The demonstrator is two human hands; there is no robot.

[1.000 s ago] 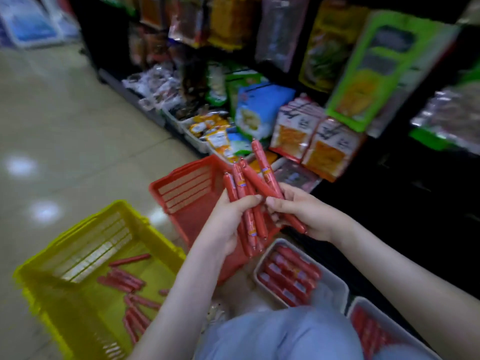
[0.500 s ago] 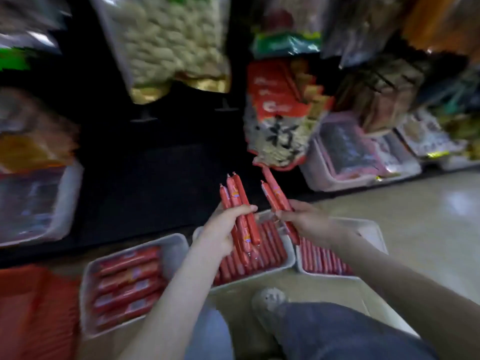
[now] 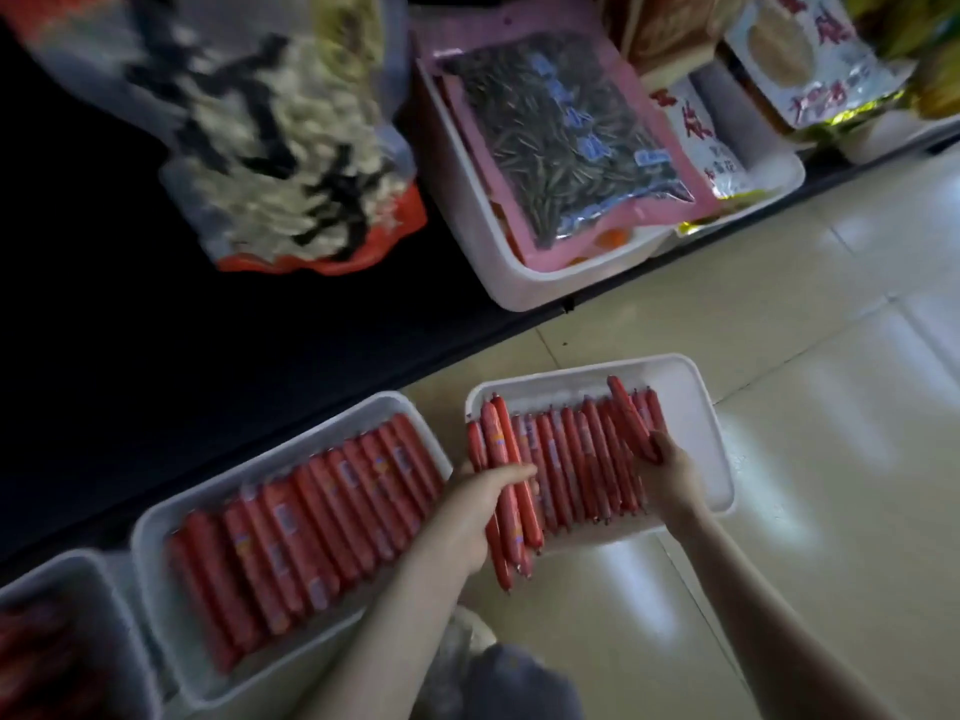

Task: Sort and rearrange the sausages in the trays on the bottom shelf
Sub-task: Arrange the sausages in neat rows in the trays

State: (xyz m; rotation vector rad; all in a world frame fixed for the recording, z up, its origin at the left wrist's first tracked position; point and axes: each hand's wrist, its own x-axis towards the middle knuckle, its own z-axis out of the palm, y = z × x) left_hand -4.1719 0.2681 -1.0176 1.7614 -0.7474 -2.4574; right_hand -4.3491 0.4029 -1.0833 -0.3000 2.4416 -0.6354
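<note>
Three white trays of red sausages lie on the floor by the dark bottom shelf. The right tray holds a row of thin sausages. My left hand grips a bundle of thin red sausages over that tray's left edge. My right hand holds one or two sausages and lays them at the right end of the row. The middle tray is packed with thicker sausages. A third tray shows at the far left, its contents dim.
A white bin with pink seed packets stands on the shelf above. More snack bags hang at upper left. Beige floor tiles stretch to the right. My knee is at the bottom.
The view swung from the baskets to the floor trays. Both hands dropped from chest height to the right tray, and my right hand brought its sausages down onto the row.
</note>
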